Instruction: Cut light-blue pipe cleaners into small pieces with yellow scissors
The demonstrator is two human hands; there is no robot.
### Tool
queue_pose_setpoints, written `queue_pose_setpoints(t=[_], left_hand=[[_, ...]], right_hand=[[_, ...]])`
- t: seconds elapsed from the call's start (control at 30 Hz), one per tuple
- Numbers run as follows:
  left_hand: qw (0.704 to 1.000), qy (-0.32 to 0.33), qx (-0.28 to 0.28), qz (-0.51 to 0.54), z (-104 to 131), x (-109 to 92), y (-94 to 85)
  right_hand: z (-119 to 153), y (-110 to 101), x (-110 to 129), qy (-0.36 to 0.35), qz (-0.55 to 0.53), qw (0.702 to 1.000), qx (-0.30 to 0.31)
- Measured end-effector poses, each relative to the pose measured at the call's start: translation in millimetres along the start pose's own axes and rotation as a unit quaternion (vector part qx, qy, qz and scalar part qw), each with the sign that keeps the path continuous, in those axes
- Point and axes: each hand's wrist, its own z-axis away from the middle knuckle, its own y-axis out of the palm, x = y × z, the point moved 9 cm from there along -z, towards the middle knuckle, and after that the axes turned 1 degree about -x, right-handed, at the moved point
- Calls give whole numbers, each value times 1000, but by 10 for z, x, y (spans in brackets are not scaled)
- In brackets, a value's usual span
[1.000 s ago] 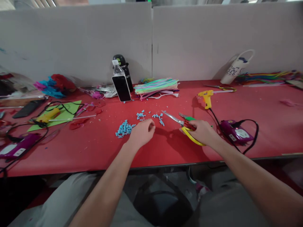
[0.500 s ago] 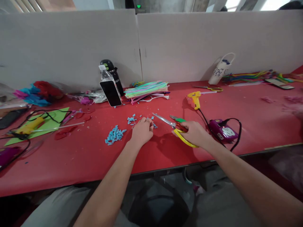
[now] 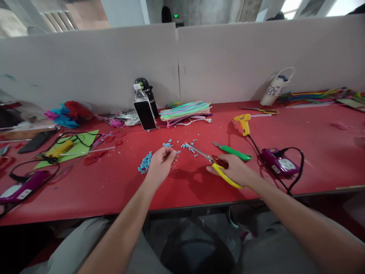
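Head view: the left hand (image 3: 159,165) pinches small blue cut bits (image 3: 145,163) just left of the yellow-handled metal scissors (image 3: 212,163), on the red counter (image 3: 199,186). The right hand (image 3: 235,170) grips those scissors; it is best to keep the blades pointed away from the fingers.

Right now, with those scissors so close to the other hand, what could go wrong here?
The scissors in the right hand point toward the left hand, whose fingertips pinch at the small blue pieces; a slip might nick a finger. The loose pieces could scatter across the red table if a hand brushes them. The glue gun cord runs near the right wrist and might snag.
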Motion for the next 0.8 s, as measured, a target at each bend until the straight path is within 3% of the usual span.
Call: queue_pose_setpoints(t=[0.13,0.43,0.8], left_hand=[[991,-35,-20,126,146,84,-71],[966,-75,-48,243,173,168,-24],[970,-76,-61,221,212,124,40]], right_hand=[[63,197,161,0,-26,999,26],[34,281,279,-7,-20,1000,18],[25,276,342,-14,-28,999,-13]])
